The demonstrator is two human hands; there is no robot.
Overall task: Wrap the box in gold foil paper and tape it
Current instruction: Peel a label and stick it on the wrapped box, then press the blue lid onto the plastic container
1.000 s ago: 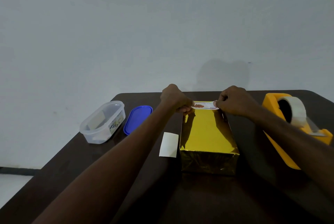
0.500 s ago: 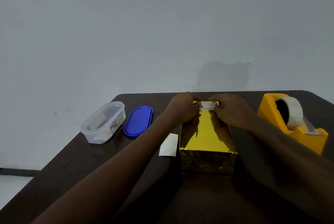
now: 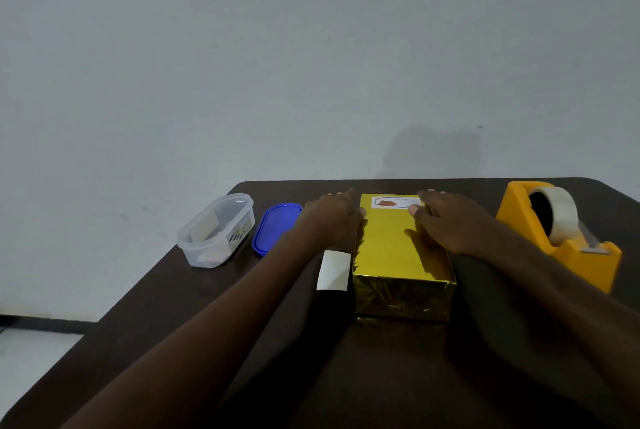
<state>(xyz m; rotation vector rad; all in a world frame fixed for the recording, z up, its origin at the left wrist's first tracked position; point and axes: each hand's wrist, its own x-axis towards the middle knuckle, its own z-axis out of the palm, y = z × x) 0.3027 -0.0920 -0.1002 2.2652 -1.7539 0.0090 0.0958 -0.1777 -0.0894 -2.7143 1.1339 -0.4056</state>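
Clearly, wrapping: the box is fully covered in gold foil, with its near end folded shut and no bare cardboard showing.
Box place: middle of the dark table, long axis running from 6 to 12 o'clock.
Label: a white sticker with a red mark lies flat on the top face at the box's 12 o'clock end.
Left hand: fingers straight and relaxed, resting against the box's 9 o'clock side, gripping nothing.
Right hand: fingers extended, lying on the top face at 3 o'clock, thumb just beside the sticker, holding nothing.
Tape: the roll sits in the yellow dispenser at 3 o'clock; I cannot tell which seams carry tape.
Leftovers: a white paper strip, blue lid and clear tub at 9 o'clock.
Judgement: nearly done; perhaps only a final press or check remains.
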